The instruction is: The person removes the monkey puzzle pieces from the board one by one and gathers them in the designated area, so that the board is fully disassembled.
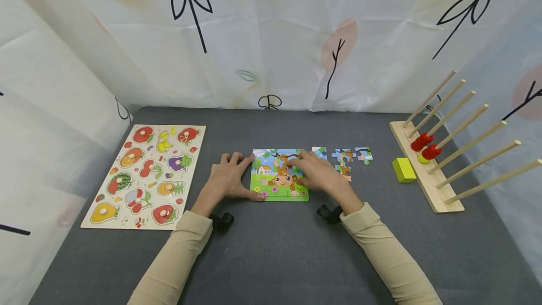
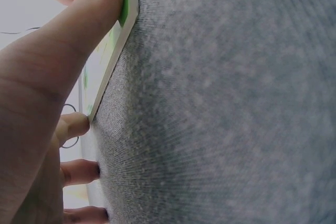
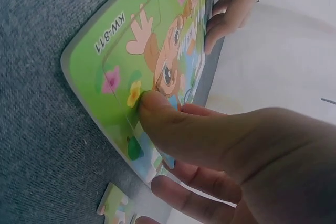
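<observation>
Puzzle piece point(image 3: 169, 160) looks light and stiff, best held by its edges, the right hand point(image 1: 318, 172) pinching it, the left hand point(image 1: 228, 177), fingers apart, bracing the board point(image 1: 281, 197).

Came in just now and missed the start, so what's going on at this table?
A monkey jigsaw is being put together. A person's left hand touches its left side, while the right hand pinches a puzzle piece over its right side. Four loose pieces lie to the right, not yet placed. A fruit board and a peg stand sit untouched farther out, left and right.
</observation>
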Available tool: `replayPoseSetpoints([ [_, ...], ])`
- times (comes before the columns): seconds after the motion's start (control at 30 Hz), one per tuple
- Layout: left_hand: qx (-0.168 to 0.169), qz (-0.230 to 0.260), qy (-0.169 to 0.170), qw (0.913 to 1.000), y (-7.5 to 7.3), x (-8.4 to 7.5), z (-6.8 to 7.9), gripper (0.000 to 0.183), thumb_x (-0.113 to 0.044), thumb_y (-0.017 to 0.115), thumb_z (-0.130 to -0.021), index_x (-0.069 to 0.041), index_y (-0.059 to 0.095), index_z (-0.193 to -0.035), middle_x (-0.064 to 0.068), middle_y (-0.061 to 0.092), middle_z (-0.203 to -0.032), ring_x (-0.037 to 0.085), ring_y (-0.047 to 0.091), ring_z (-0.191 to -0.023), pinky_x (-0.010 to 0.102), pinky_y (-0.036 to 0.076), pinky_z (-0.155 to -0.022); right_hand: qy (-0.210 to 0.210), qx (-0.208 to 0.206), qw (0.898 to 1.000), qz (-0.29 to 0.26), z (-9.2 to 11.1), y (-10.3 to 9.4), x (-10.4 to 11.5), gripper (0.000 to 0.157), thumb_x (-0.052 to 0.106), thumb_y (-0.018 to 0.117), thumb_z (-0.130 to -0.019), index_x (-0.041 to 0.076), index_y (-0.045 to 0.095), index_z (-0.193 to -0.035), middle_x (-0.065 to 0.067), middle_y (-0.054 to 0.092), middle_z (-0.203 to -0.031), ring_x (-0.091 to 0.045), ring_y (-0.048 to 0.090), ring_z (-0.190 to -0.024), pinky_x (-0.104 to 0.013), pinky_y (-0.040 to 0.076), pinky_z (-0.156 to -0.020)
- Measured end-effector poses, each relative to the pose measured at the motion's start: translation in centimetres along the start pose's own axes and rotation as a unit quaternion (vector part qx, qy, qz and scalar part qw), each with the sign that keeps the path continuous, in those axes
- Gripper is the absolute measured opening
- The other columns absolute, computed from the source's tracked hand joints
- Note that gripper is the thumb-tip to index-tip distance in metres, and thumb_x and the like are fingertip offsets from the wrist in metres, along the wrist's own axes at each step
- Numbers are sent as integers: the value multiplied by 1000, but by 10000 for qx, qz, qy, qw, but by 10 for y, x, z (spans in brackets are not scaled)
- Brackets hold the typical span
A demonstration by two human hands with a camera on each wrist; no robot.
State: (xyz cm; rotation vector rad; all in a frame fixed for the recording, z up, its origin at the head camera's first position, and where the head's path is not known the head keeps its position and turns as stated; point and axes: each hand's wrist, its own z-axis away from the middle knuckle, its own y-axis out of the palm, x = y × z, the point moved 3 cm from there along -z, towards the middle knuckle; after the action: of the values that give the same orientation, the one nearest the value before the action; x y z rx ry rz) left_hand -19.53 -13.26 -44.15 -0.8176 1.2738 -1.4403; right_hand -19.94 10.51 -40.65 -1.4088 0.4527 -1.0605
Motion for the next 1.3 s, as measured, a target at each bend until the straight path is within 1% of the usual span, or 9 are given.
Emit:
replayPoseSetpoints([
  [0.17,6,32,7,10000,-1,-1,0,126,-85,76,-61,-25,31,-162,14,42,-155,40,42,-137,55,51,-87,179,15,9998,-35,5,-1,-5,48,17,75,-94,15,61,-140,-9,56,-110,-22,49,-91,-30,39,-66],
  [0.3,4,22,16,10000,-1,0,-1,126,-85,76,-62,-25,31,-162,14,42,-155,40,42,-136,54,52,-86,284,21,9996,-74,10,-5,-12,49,19,75,-94,14,61,-141,-8,53,-101,-19,44,-82,-27,33,-62],
  [0.57,14,30,-1,10000,1,0,-1,125,-84,76,-62,-25,31,-163,14,42,-155,40,41,-135,53,51,-85,336,-68,9993,-152,20,-4,-29,48,18,77,-93,12,64,-138,-10,59,-103,-19,47,-81,-30,38,-68],
  [0.77,14,41,-13,10000,1,2,-1,125,-83,77,-62,-24,31,-162,15,42,-155,40,42,-135,54,51,-86,330,-135,9992,-155,25,0,-36,49,19,78,-92,12,64,-138,-10,59,-102,-19,47,-81,-31,39,-70],
  [0.97,1,16,-6,10000,1,1,-1,125,-84,76,-62,-24,31,-163,14,41,-155,41,42,-136,53,51,-84,415,-135,9987,-262,28,-1,-40,53,22,77,-92,14,61,-142,-10,59,-103,-19,48,-79,-31,38,-65],
  [1.07,-14,11,5,10000,1,1,-1,125,-84,76,-62,-25,30,-163,14,42,-155,41,41,-137,54,51,-84,501,-95,9983,-281,30,-1,-43,54,23,77,-93,15,60,-143,-12,60,-109,-22,52,-84,-35,43,-66],
  [1.17,-42,54,15,10000,0,0,0,126,-84,77,-62,-24,31,-162,14,42,-155,42,40,-139,55,51,-86,557,-90,9981,-263,32,0,-46,53,24,76,-93,16,60,-143,-16,60,-121,-29,58,-98,-46,50,-75],
  [1.23,-55,70,15,10000,-1,0,1,125,-84,77,-62,-24,32,-162,14,43,-155,42,40,-139,56,51,-87,567,-87,9980,-262,33,0,-48,53,24,76,-94,17,60,-143,-18,59,-127,-34,60,-105,-52,52,-81],
  [1.3,-49,77,6,10000,-1,0,1,125,-84,77,-62,-24,32,-162,14,43,-155,42,39,-140,56,50,-89,554,-91,9981,-270,33,1,-48,53,24,76,-94,17,60,-144,-19,59,-130,-35,60,-108,-55,52,-83],
])
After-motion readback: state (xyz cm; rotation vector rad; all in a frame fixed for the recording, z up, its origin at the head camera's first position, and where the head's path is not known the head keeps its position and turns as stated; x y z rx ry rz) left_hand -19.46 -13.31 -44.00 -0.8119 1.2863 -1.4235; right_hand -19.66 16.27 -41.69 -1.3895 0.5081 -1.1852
